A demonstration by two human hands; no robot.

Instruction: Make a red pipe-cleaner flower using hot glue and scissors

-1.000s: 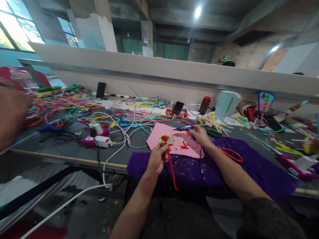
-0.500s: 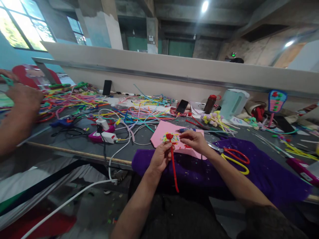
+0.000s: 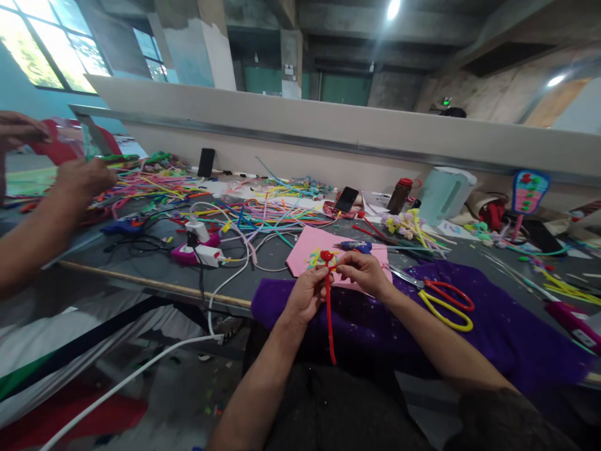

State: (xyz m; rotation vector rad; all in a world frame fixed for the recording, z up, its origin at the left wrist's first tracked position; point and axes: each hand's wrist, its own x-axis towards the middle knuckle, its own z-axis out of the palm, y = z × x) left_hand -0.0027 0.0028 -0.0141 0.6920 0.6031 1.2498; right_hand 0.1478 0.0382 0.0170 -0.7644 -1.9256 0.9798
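My left hand (image 3: 307, 293) is closed around a red pipe cleaner (image 3: 330, 326), whose long tail hangs down below the fingers. At its top sits a small red curled head (image 3: 326, 255), like a flower. My right hand (image 3: 364, 273) is pinched close beside it, its fingertips on a short red end that sticks out sideways. Under both hands lies a pink sheet (image 3: 305, 241) with small yellow, green and blue bits (image 3: 313, 255) on it. A blue glue gun or similar pointed tool (image 3: 354, 247) rests on the sheet behind my right hand.
Scissors (image 3: 446, 300) with red and yellow handles lie on a purple cloth (image 3: 488, 307) at right. Many pipe cleaners (image 3: 277, 213) cover the table's back. A power strip (image 3: 200, 254) with white cables is at left. A co-worker's hands (image 3: 87, 178) work at far left.
My right hand has moved left and down to meet the red pipe cleaner, which my left hand still holds. The co-worker's hand at far left has shifted right.
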